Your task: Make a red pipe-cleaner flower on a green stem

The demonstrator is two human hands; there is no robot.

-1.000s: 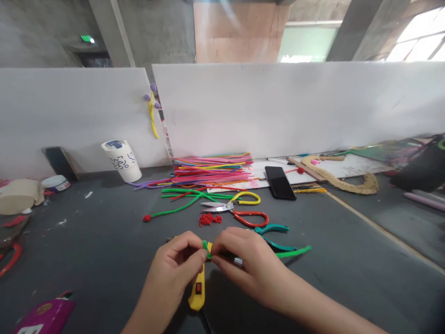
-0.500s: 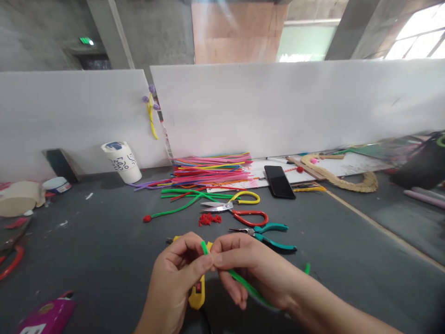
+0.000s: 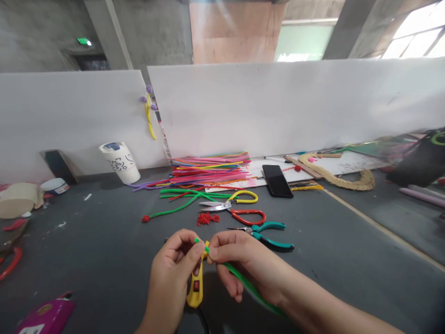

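My left hand (image 3: 174,273) and my right hand (image 3: 248,262) are close together near the bottom middle, each with thumb and forefinger pinched on a green pipe cleaner (image 3: 248,288). Its short tip pokes out above my left thumb, a bit of green shows in the gap between the hands, and the long part trails under my right palm. Beneath the hands lies a yellow corded glue gun (image 3: 195,294) with a red switch, partly covered by my fingers. Just beyond are a small pile of red bits (image 3: 207,219), scissors (image 3: 227,205) with parted blades, and teal-handled pliers (image 3: 269,234).
Farther back lie a bundle of coloured pipe cleaners (image 3: 212,171), a green stem with a red tip (image 3: 174,212) and a black phone (image 3: 277,181). A white cup (image 3: 121,163) stands before the white partition (image 3: 278,106). A purple object (image 3: 47,315) sits at the lower left.
My fingertips have drawn slightly apart, so green now shows between them. Less of the pipe cleaner's tip sticks up above my left hand. The tools have stayed put.
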